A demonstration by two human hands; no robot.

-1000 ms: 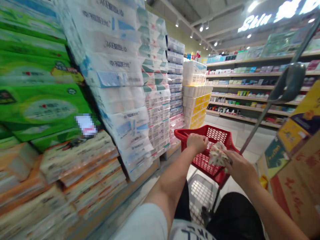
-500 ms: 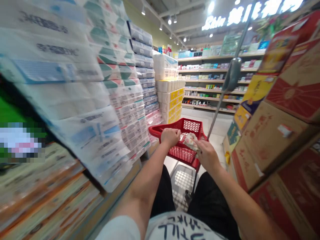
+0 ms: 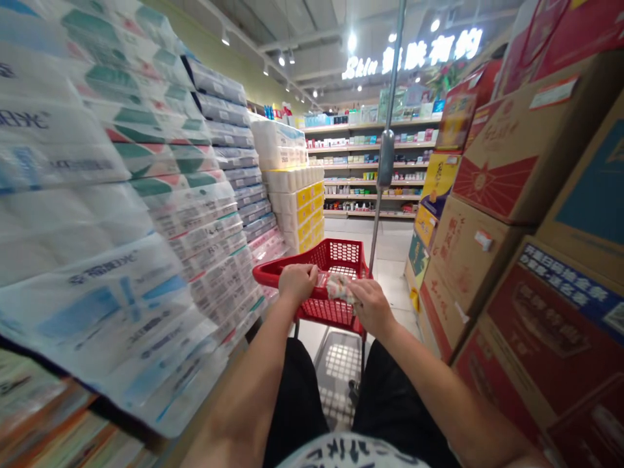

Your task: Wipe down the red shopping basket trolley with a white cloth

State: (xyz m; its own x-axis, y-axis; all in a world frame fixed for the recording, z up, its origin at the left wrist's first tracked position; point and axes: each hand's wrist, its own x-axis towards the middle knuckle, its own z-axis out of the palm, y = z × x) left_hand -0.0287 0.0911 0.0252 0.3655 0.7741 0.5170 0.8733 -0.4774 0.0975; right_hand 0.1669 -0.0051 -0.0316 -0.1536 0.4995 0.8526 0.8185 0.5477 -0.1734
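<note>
A red plastic shopping cart point(image 3: 336, 313) stands right in front of my legs, and its mesh basket looks empty in the part that shows. My left hand point(image 3: 297, 283) is closed around the left part of its handle. On the right part of the handle, my right hand point(image 3: 373, 305) grips a crumpled cloth point(image 3: 338, 287) with a pale, patterned surface. The cloth lies against the handle bar, and my right fingers partly cover it. Below the basket, the cart's grey lower rack point(image 3: 336, 357) shows between my knees.
Stacked tissue packs point(image 3: 190, 201) line the left side. Cardboard cartons point(image 3: 480, 250) rise close on the right. A thin pole with a grey fitting point(image 3: 386, 159) stands by the cart's right front. Pale floor tiles point(image 3: 390, 260) lead toward shelves of small goods point(image 3: 363, 159) at the back.
My view has swung to the right and levelled, so the cart and both hands sit further left in the picture. Both hands keep their hold, the right one still with the cloth.
</note>
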